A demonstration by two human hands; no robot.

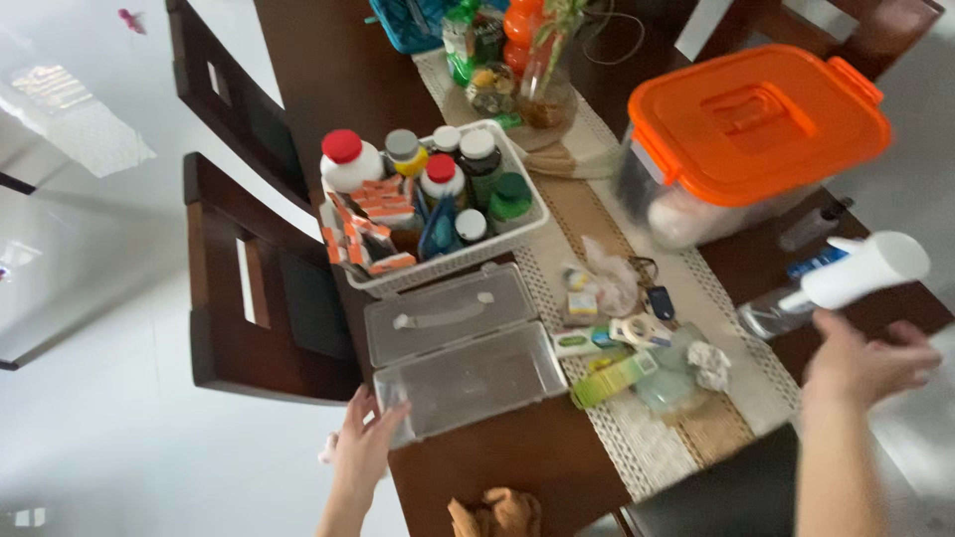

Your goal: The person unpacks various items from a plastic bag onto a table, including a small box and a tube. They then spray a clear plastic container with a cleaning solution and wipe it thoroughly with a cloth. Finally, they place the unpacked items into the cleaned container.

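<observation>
My left hand [366, 449] rests with fingers spread on the near left corner of a clear, open plastic case [460, 348] that lies on the dark wooden table [517, 467]. My right hand [867, 363] is raised over the table's right side and grips a white tube-shaped bottle [863, 270] that points up and to the right. Between the hands lie small packets, a green box [614, 378] and a roll of tape [642, 330] on a woven runner [657, 438].
A white basket [435, 266] full of bottles and small orange boxes stands behind the case. An orange-lidded clear bin [753, 124] sits at the back right. Dark chairs [249, 298] stand at the left. A brown cloth [497, 515] lies at the near edge.
</observation>
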